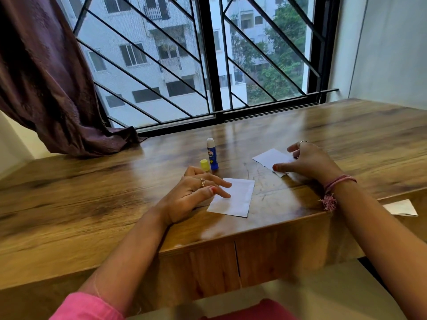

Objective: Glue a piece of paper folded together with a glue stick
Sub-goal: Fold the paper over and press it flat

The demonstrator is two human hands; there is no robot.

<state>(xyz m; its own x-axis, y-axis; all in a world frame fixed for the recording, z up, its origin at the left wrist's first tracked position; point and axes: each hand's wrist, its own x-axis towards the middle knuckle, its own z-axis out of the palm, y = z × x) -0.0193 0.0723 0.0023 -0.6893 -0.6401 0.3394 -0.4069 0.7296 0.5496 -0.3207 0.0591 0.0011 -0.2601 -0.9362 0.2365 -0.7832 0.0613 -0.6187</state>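
A white folded paper piece (233, 198) is pinned flat near the wooden table's (92, 195) front edge by the left hand (196, 192), fingers spread. Farther right, a second white paper slip (269, 158) is pinched by the right hand (309, 160). Behind, the uncapped blue glue stick (212, 154) stands upright, label unreadable, yellow cap (204, 164) beside it.
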